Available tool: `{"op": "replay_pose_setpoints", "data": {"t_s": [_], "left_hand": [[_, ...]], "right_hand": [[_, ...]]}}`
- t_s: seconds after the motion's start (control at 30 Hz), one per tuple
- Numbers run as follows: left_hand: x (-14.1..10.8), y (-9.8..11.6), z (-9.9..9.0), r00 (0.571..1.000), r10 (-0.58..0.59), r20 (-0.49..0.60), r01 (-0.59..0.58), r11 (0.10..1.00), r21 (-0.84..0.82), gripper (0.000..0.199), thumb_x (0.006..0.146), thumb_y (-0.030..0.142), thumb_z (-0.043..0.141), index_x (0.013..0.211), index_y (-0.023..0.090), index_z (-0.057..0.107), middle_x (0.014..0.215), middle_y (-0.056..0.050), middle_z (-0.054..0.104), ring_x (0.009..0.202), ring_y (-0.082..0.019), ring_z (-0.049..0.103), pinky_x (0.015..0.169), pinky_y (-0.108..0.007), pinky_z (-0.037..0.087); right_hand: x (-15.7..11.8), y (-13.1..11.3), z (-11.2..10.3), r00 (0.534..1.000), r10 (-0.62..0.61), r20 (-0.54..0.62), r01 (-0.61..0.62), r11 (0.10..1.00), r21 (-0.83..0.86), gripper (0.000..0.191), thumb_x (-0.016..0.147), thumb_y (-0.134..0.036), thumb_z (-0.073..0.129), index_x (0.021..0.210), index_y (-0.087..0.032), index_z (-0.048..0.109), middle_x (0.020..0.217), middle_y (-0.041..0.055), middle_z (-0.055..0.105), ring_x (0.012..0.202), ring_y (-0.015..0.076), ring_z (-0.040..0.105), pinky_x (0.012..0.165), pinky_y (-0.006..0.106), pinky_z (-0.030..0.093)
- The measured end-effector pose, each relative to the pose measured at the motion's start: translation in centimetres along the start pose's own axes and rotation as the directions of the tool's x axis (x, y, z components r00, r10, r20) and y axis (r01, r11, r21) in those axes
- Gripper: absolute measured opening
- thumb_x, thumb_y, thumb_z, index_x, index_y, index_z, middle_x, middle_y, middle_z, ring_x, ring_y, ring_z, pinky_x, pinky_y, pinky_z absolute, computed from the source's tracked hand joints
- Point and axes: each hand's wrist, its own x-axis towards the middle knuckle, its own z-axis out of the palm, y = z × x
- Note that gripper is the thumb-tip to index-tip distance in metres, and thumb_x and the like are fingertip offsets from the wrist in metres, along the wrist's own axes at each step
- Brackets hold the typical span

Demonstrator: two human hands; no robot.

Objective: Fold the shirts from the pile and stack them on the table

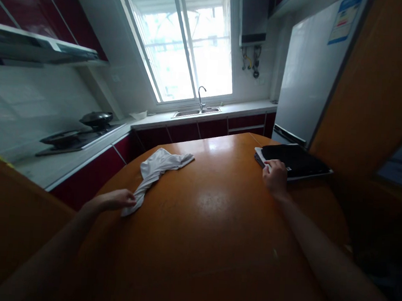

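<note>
On table, white cloth

Cloth left, apparently garments right, on the table.

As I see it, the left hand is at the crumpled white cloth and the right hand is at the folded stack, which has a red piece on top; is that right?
Not quite: the head view shows a black piece on top of the folded stack, not a red one. The left hand is at the white cloth and the right hand at the stack.
</note>
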Motion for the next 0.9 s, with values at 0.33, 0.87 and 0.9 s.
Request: {"op": "replay_pose_setpoints", "data": {"t_s": [0.33,0.87,0.9], "left_hand": [[3.8,6.0,5.8,0.969,0.020,-0.247,-0.033,0.998,-0.049,0.051,0.098,0.045,0.035,0.142,0.028,0.055,0.159,-0.010,0.039,0.146,-0.033,0.032,0.113,-0.059,0.029],[-2.2,13.9,6.4,0.785,0.004,-0.620,-0.157,0.969,-0.192,0.045,0.091,0.017,0.043,0.132,0.016,0.060,0.138,-0.015,0.058,0.133,-0.031,0.047,0.119,-0.054,0.024],[-3.1,15.8,6.6,0.775,0.094,-0.625,-0.289,0.932,-0.218,0.042,0.091,0.019,0.044,0.130,0.017,0.061,0.134,-0.014,0.060,0.129,-0.028,0.051,0.116,-0.047,0.032]], "right_hand": [[0.2,5.7,-1.6,0.970,0.241,-0.040,-0.241,0.913,-0.330,0.030,0.090,-0.032,0.051,0.097,-0.013,0.073,0.107,0.0214,0.067,0.113,0.0370,0.047,0.097,0.059,0.026],[-10.1,-14.1,-2.6,0.638,-0.504,0.582,0.073,0.792,0.607,0.027,0.096,-0.042,0.056,0.093,-0.024,0.076,0.095,0.0057,0.075,0.086,0.0220,0.069,0.078,0.033,0.051],[-10.2,-14.2,-2.8,0.664,-0.481,0.573,0.065,0.800,0.596,0.027,0.096,-0.042,0.055,0.093,-0.024,0.076,0.094,0.0055,0.075,0.086,0.0220,0.069,0.078,0.033,0.051]]}}
